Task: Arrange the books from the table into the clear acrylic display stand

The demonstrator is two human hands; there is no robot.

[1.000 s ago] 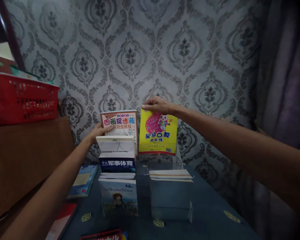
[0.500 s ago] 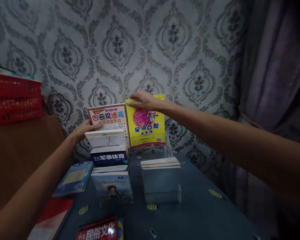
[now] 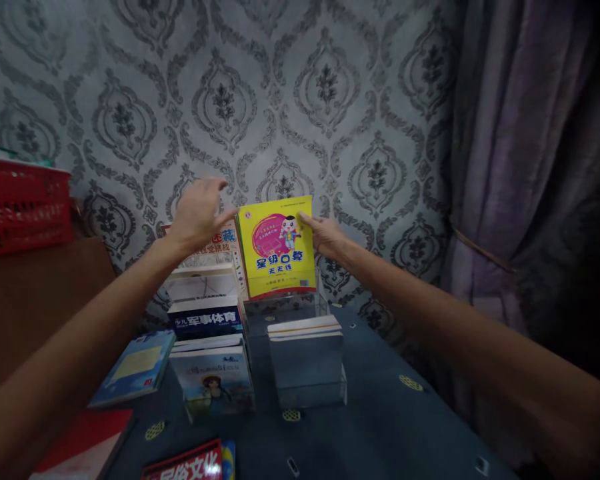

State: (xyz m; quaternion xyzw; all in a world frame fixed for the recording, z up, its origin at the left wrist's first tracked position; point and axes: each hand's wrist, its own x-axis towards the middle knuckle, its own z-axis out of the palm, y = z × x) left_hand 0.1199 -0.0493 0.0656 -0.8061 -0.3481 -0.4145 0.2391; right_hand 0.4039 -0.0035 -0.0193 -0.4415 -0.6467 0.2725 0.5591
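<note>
A yellow book point(image 3: 280, 247) with a pink circle and a cartoon child stands upright in the back tier of a clear tiered stand point(image 3: 300, 393). At its right edge my right hand point(image 3: 327, 235) grips it, thumb on the cover, the other fingers hidden behind. My left hand point(image 3: 200, 210) is raised by the upper left corner, fingers curved and apart from the thumb, whose tip is at the book's edge. Below this hand, partly covered by it, is a brown-and-white picture book point(image 3: 226, 248). A blue-and-white military sports book point(image 3: 207, 319) stands in a lower tier.
In front are a book with a girl in a hat point(image 3: 215, 380) and grey-backed books point(image 3: 307, 363). Flat on the dark tablecloth point(image 3: 370, 427) lie a blue book point(image 3: 135, 367) and a red book point(image 3: 195, 463). A red basket point(image 3: 23, 207) tops a brown box point(image 3: 45, 293) at left.
My left hand has left the brown picture book and risen to the yellow book's left side. My right hand has moved from its top edge to its right edge. The view has shifted slightly.
</note>
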